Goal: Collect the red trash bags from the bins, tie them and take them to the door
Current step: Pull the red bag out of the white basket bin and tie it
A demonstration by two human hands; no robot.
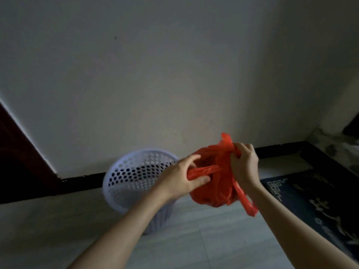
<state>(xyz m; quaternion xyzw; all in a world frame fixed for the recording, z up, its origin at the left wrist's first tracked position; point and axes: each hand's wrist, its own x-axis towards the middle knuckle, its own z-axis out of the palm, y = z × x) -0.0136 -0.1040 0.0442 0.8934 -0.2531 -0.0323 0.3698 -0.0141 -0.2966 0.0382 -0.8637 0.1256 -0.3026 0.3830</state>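
A red trash bag (213,189) hangs in the air between both hands, lifted clear of the white perforated bin (134,183) that stands on the tiled floor (204,239) against the pale wall (155,74). The bag is to the right of the bin's rim and above the floor, touching neither.

The left hand (184,177) comes in from the lower left, and its grip is closed on one of the bag's handle strips (206,170): thumb on top, fingers curled under, pinching the twisted red plastic where it stretches sideways off the bag's mouth. That strip runs from the left grip rightward into the bunched neck of the bag.

The right hand (244,164) sits at the upper right of the bag, its grip clenched around the gathered top, with a tuft of red plastic (226,140) sticking up above the knuckles. A second loose handle loop (246,202) trails down from under the right hand, along the wrist, hanging free below the bag's body.

The full, rounded belly of the bag sags below and between the two grips, nearer the right hand.

A dark patterned mat (310,200) lies on the floor at the right. A dark skirting (83,180) runs along the base of the wall behind the bin, and a dark reddish door frame (21,156) slants at the far left.
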